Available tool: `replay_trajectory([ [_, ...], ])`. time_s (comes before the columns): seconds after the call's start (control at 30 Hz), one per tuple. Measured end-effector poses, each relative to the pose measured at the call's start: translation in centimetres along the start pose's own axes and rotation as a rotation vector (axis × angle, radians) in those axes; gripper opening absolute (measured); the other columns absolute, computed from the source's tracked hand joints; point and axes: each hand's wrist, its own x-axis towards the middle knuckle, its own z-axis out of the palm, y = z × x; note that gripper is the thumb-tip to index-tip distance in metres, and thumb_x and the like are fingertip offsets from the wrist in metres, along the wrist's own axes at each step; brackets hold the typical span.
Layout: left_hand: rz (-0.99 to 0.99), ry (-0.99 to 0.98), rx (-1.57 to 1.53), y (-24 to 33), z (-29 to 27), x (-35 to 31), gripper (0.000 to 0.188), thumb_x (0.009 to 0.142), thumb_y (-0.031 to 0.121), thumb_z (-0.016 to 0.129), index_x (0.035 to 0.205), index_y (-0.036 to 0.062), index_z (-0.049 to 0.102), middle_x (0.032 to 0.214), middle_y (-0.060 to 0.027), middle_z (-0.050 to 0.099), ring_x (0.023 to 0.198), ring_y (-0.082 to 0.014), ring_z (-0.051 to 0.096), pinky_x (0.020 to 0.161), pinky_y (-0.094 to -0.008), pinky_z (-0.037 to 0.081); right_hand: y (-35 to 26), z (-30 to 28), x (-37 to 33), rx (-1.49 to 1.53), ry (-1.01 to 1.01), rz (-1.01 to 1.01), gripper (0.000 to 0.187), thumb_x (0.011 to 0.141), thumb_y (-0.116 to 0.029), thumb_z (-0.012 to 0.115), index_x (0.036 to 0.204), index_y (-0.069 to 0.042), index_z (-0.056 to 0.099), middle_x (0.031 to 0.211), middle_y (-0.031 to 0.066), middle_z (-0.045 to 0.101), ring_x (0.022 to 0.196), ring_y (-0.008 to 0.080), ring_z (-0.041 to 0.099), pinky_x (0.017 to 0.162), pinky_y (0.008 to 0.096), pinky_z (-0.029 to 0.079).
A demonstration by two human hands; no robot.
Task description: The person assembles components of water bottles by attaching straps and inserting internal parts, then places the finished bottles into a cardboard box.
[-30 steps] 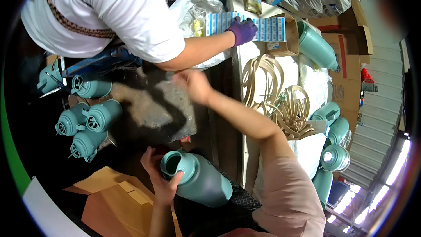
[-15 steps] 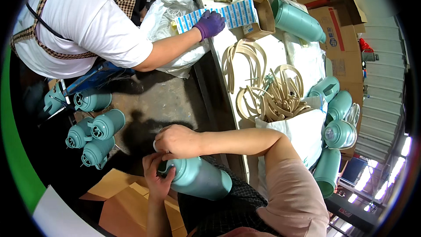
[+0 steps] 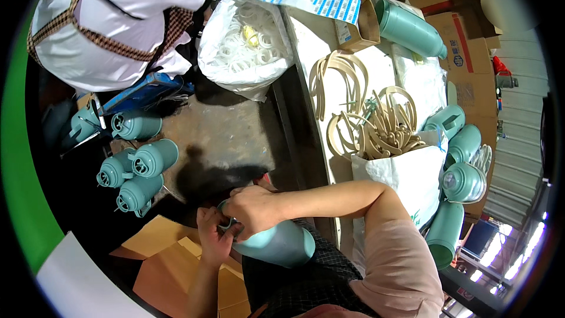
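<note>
At lower centre I rest the teal, cylindrical, plastic-looking flask body (image 3: pixel 279 244) against the dark, grid-patterned lap cloth (image 3: pixel 285 290), seemingly for steadiness, left hand (image 3: pixel 215 237) fingers closed around its neck, right hand (image 3: pixel 252 209) fingers curled over its mouth, their hold hidden.

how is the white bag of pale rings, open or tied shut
Open: the white bag has its mouth spread wide, with pale rings and something yellow showing inside.

Worktable (image 3: pixel 379 62): we see beige strips (image 3: pixel 382 143) at the mouth of a white sack (image 3: pixel 400 179).
Lower left: an open cardboard box (image 3: pixel 168 277).
Right rim: we see pale ribbed panels (image 3: pixel 521 97).
</note>
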Motion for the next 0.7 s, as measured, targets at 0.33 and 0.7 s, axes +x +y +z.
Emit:
replay_trajectory([
  [0.33,-0.143,0.096,-0.13,-0.8,0.1,-1.0,0.022,0.068,0.003,0.083,0.084,0.001,0.068,0.088,-0.0084,0.06,0.085,-0.026,0.058,0.072,-0.0354,0.048,1.6,0.2,2.2,-0.21,0.261,-0.433,0.052,0.061,-0.049,0.081,0.084,-0.005,0.066,0.08,0.0082,0.061,0.09,0.0286,0.058,0.078,0.0411,0.051],
  [0.7,-0.233,0.096,-0.33,-3.6,-0.7,-2.6,0.025,0.068,-0.001,0.082,0.071,0.0007,0.058,0.085,-0.0078,0.056,0.083,-0.0245,0.052,0.078,-0.0353,0.041,0.4,-0.7,3.8,0.024,-0.121,-0.226,0.046,0.068,-0.043,0.082,0.086,-0.002,0.071,0.089,0.0106,0.068,0.096,0.0327,0.057,0.09,0.0416,0.047],
])
